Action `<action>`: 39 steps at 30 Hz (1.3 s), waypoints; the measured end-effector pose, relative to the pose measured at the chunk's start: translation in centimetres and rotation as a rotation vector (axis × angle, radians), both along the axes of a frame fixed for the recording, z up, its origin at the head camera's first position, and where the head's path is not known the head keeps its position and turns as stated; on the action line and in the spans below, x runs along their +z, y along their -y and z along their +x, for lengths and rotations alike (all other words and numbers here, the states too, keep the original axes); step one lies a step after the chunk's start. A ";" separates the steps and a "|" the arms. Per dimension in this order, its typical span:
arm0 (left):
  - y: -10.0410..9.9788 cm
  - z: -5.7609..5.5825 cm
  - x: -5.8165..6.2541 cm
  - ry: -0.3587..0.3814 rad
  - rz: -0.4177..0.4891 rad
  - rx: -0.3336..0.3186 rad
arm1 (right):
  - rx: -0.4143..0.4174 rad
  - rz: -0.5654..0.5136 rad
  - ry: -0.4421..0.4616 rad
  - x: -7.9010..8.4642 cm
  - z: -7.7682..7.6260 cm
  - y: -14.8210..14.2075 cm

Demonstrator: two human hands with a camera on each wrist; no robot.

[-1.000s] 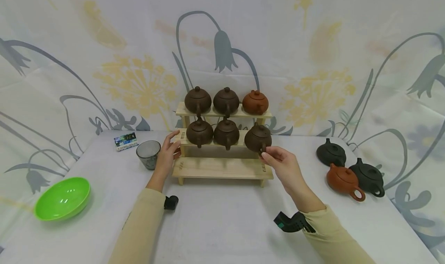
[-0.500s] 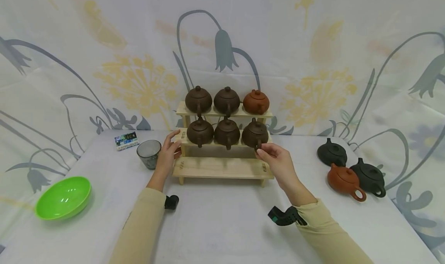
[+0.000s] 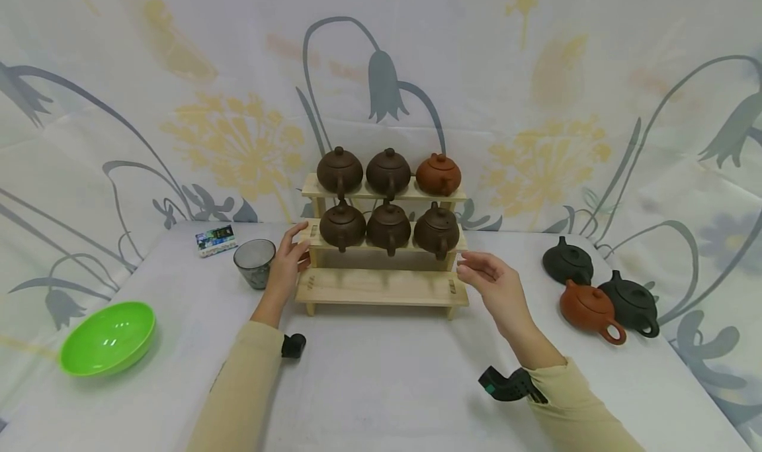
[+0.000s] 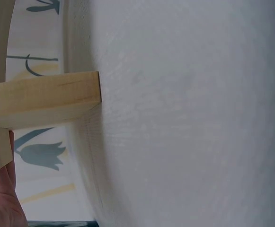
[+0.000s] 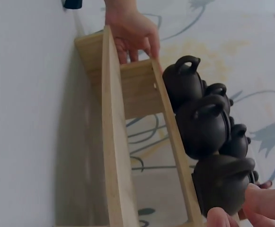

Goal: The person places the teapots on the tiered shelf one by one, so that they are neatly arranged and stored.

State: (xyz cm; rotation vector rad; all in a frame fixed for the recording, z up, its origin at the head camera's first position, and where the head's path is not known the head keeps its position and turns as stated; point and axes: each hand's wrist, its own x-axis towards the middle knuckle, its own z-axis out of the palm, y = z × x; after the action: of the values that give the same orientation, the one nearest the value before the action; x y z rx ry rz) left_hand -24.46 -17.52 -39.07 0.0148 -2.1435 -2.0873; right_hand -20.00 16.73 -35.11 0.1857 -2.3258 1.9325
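Observation:
A three-step wooden rack (image 3: pixel 381 288) stands at the middle of the table. On its middle step sit three dark brown teapots, the rightmost teapot (image 3: pixel 436 230) with its handle toward me. Two brown teapots and a reddish-brown teapot (image 3: pixel 438 175) fill the top step. My left hand (image 3: pixel 287 261) grips the left end of the middle step; in the right wrist view its fingers curl about the wood. My right hand (image 3: pixel 491 280) is just right of the rack, fingers loosely bent, holding nothing, a short gap from the rightmost teapot. The bottom step bears nothing.
Two black teapots and an orange-brown teapot (image 3: pixel 586 306) stand close together on the right of the table. Left of the rack are a grey glass cup (image 3: pixel 254 267), near my left hand, a small patterned box (image 3: pixel 215 241) and a green bowl (image 3: pixel 107 339). Patterned cloth hangs behind.
The rightmost brown teapot shifted slightly left on the middle step while my right hand pinched its handle. That hand has since let go and drawn back right. My left hand stays put.

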 end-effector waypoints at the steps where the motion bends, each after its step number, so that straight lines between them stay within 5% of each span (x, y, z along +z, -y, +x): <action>1: 0.0 0.0 0.0 0.000 0.002 -0.001 | -0.004 0.004 -0.003 -0.1 0.1 -0.3; 29: 0.1 -0.1 -0.1 -0.011 -0.012 0.002 | -0.154 -0.064 0.059 -2.1 4.2 -9.0; 39: 0.0 -0.1 0.0 0.004 -0.008 0.007 | -0.217 -0.087 0.076 -7.1 2.6 -15.6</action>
State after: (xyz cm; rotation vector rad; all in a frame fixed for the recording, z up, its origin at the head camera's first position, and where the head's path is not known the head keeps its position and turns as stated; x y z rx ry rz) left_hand -24.56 -17.52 -39.08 0.0255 -2.1504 -2.0769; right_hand -17.37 32.29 -42.26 -0.1440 -2.1951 1.9578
